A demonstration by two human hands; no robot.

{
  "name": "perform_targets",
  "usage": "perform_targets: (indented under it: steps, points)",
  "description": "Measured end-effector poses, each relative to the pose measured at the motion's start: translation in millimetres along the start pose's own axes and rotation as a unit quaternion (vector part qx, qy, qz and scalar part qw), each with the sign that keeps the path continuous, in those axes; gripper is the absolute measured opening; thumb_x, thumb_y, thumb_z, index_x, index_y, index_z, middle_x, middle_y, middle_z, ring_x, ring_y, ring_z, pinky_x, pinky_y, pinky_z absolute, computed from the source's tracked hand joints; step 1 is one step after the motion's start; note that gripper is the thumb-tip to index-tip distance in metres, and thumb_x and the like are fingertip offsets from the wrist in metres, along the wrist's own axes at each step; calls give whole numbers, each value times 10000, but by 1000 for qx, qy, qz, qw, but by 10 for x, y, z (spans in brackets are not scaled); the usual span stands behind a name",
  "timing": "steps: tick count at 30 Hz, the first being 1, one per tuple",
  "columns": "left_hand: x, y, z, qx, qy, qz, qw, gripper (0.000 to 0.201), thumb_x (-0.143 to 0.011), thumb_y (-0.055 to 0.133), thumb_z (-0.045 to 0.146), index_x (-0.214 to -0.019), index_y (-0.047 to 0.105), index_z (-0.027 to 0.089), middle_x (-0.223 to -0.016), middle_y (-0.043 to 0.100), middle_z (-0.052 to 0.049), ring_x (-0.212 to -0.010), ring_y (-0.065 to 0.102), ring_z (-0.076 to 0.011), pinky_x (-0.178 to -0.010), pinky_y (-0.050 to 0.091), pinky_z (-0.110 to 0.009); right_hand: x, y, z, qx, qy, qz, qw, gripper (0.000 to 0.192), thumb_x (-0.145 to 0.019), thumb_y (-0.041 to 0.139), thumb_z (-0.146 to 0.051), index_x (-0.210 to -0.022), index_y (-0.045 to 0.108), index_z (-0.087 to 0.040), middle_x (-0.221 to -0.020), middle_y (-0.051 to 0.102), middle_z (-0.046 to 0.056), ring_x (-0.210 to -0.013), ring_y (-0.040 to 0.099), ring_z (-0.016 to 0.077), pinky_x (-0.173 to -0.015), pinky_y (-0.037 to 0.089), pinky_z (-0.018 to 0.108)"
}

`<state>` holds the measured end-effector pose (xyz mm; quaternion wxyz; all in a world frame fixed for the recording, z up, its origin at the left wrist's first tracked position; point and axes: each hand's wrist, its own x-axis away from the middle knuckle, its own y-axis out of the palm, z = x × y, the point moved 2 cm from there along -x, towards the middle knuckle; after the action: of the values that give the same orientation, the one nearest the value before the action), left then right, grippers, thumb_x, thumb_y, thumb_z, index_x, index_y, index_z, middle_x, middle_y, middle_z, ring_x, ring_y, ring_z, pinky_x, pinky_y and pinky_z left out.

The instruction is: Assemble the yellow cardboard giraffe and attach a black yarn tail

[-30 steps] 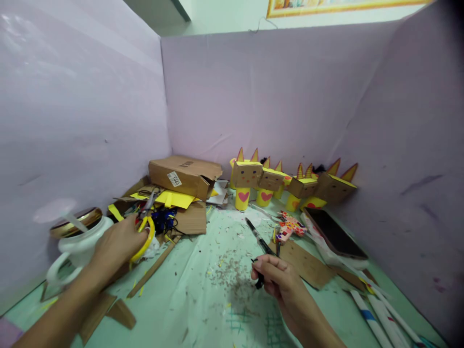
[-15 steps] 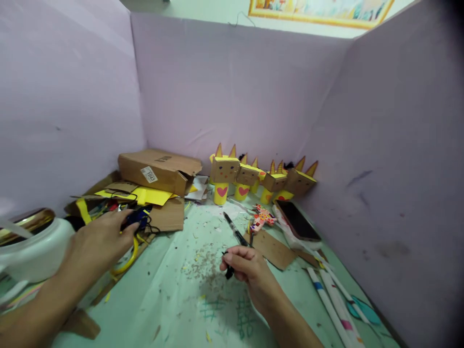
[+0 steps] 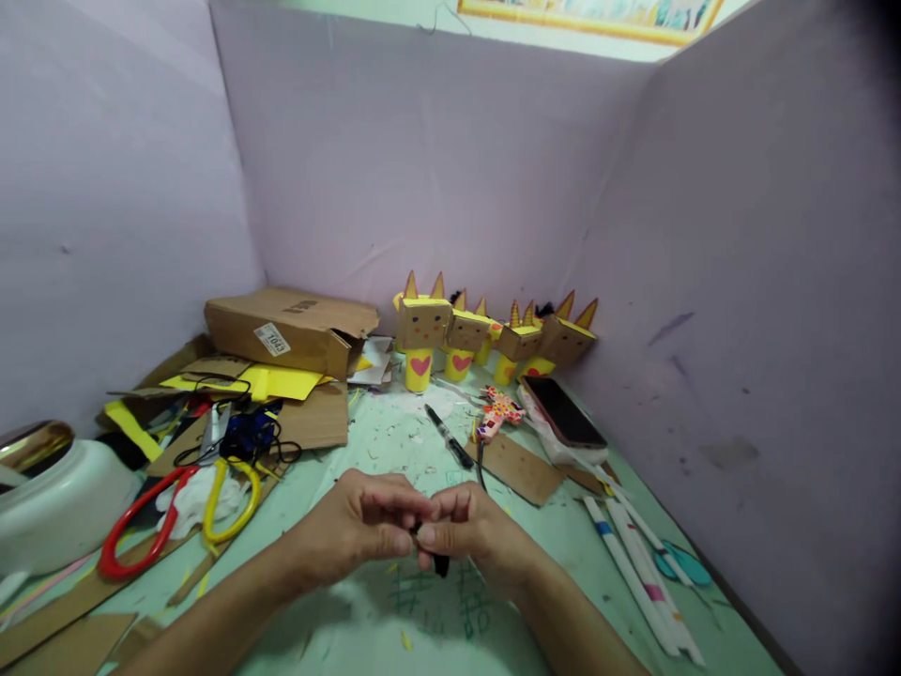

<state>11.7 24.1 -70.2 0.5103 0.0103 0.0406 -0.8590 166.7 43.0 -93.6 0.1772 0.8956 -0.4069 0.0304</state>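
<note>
Steadying a small thing between two hands starts with what bears everything else, the green-covered counter (image 3: 338, 643): flecks and scraps are strewn over it towards twelve o'clock, so a dropped bit would be hard to pick out, and working low over it seems wise. Taking the meeting point of the fingertips as the dial's centre, the cardboard box (image 3: 288, 329) sits at eleven o'clock, well apart from the work.

Next in size, the left hand (image 3: 344, 530) is at nine and the right hand (image 3: 485, 540) at three, fingertips meeting. The right grip pinches the black piece (image 3: 441, 565) between thumb and fingers; the left grip is curled up against the same spot, but its own fingertips hide whether it has hold of anything, so I cannot tell.

A yellow scissor handle (image 3: 225, 538) lies further out at nine, near the left forearm; that elbow should avoid sweeping it. The pen (image 3: 449, 437) lies at twelve, beyond the hands.

Smallest is the black piece itself, at the centre, its end poking towards five o'clock below the right thumb. Best let one hand anchor it while the other makes small, light moves.
</note>
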Motion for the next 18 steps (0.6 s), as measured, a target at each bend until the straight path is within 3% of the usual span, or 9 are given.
perform_targets:
  steps: [9,18]
  points:
    - [-22,2,-37,-23,9,24,999,248,-661,712,357,-844,749,194,-688,616,-29,-613,577,-141,-588,429,-246,4,4,-2,11,-16,-7,1000,253,-545,778,-355,-611,684,-130,-543,633,-6,-477,482,70,-504,323,205]
    - [-30,11,-47,-40,29,43,998,86,-625,744,253,-651,739,171,-641,641,-43,-580,573,-136,-553,436,-247,-1,1,33,10,6,5,1000,208,-510,784,-306,-580,691,-134,-513,641,-4,-448,472,69,-485,303,214]
